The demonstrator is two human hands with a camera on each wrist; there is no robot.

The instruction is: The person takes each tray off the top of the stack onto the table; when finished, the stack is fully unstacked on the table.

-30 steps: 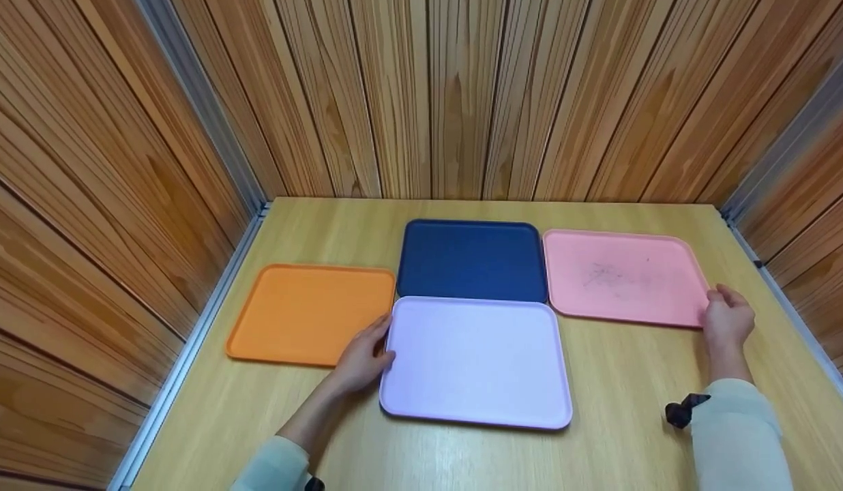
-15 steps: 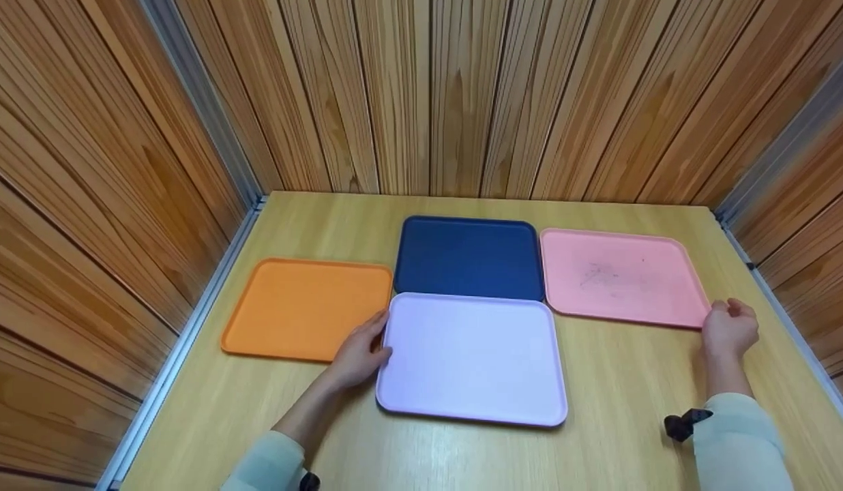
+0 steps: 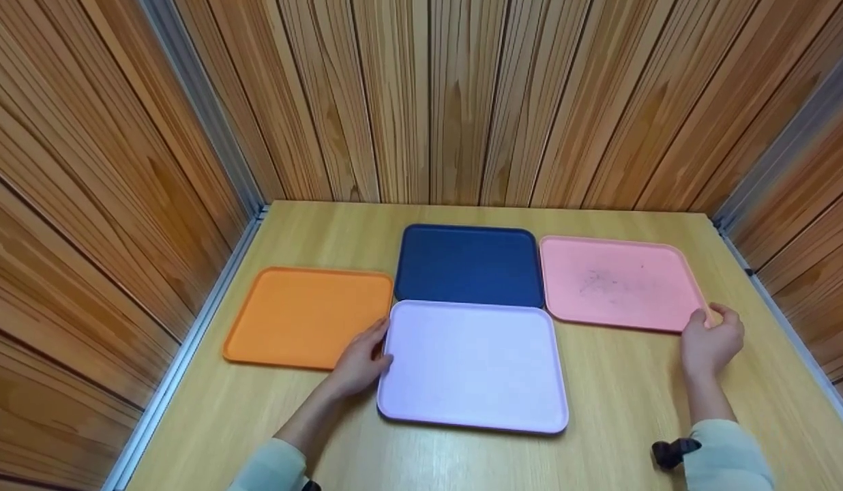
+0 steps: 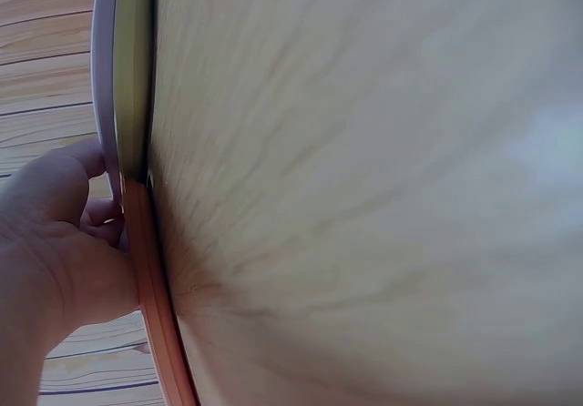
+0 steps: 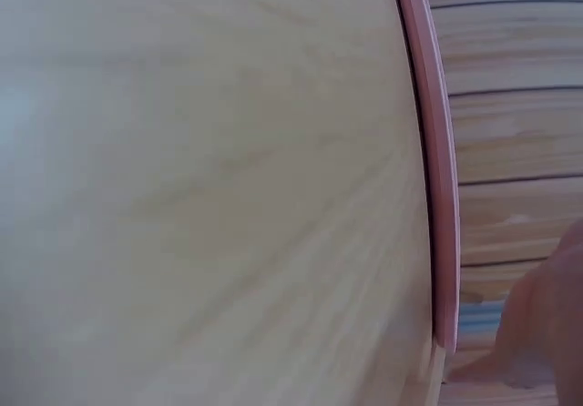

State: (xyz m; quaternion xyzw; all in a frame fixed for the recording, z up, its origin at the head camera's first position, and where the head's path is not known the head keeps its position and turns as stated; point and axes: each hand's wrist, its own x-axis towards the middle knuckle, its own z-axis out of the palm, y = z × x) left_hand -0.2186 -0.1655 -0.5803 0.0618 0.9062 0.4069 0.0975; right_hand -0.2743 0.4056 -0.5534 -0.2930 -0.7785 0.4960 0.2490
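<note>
A lavender tray (image 3: 472,368) lies at the near middle of the table. A yellow edge (image 4: 134,78) shows directly beneath its rim in the left wrist view. My left hand (image 3: 359,360) holds the lavender tray's left side, thumb at the rim and fingers along the edge, partly over the orange tray (image 3: 305,317). A pink tray (image 3: 619,283) with dark scuff marks lies at the back right. My right hand (image 3: 713,341) pinches its near right corner between thumb and fingers. The right wrist view shows the pink tray's side (image 5: 442,178) with the blurred hand beside its end.
A dark blue tray (image 3: 469,264) lies behind the lavender one, between the orange and pink trays. Wood-patterned panels (image 3: 455,102) stand at the back and both sides of the wooden table (image 3: 619,395), with metal strips (image 3: 189,348) along the sides.
My right hand has shifted nearer and leftward around the pink tray's corner, its thumb now over the rim. My left hand stays at the lavender tray. The trays lie in the same arrangement.
</note>
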